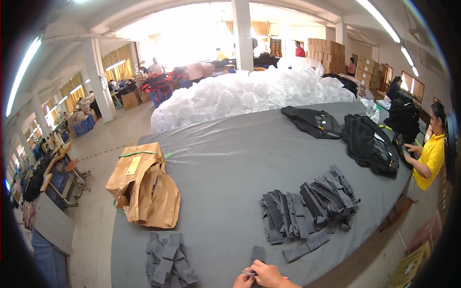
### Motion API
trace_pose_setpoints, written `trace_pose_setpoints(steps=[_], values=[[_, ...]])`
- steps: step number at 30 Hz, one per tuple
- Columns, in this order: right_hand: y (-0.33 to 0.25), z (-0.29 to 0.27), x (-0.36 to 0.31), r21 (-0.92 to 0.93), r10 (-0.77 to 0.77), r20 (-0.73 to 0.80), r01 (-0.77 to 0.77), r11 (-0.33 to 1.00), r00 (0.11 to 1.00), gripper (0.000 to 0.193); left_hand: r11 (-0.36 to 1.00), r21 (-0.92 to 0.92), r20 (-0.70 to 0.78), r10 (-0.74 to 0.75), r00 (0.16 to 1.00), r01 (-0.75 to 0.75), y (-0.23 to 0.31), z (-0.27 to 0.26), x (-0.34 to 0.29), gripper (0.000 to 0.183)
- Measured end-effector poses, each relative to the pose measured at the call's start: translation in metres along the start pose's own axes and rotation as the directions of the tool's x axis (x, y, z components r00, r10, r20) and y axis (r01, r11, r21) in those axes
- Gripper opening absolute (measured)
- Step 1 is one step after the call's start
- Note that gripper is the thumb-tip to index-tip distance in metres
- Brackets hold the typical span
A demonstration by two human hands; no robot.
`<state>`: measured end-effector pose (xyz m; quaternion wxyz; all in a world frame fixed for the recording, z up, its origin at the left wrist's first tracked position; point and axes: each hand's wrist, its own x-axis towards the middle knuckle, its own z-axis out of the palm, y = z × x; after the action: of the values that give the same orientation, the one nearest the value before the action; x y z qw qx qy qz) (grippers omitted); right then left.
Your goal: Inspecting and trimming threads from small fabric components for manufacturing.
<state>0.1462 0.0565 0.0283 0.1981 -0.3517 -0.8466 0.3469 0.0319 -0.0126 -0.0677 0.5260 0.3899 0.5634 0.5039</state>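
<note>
At the lower edge my left hand and my right hand are close together, both with curled fingers. Between them is a small dark, shiny tool, which looks pinched by the right fingers; its exact kind is unclear. Just beyond the hands a dark grey fabric strip lies on the grey covered table, its near part hidden by the right hand. What the left fingers hold cannot be made out. To the right are rows of stacked grey strips, with a loose strip nearer me.
On the left lie a smaller heap of grey strips and a crumpled brown paper bag. Black bags rest at the far right, beside a person in yellow. Clear plastic-wrapped goods are piled behind the table.
</note>
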Motion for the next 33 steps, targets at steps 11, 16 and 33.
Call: trace_pose_setpoints(steps=[11,16,33], values=[[0.015,0.007,0.011,-0.113,-0.083,0.081,0.092,0.989,0.993,0.017,0.994,0.097,0.006,-0.046,0.999,0.045,0.015,0.0,0.001,0.025],[0.017,0.011,0.01,-0.107,-0.003,0.055,0.009,0.994,0.999,0.015,0.994,0.11,0.017,-0.016,1.0,0.014,0.018,0.0,0.004,0.025],[0.014,0.012,0.007,-0.088,0.026,-0.048,-0.03,0.996,0.998,0.012,0.995,0.087,0.072,-0.061,0.996,0.055,-0.003,-0.006,0.007,0.019]])
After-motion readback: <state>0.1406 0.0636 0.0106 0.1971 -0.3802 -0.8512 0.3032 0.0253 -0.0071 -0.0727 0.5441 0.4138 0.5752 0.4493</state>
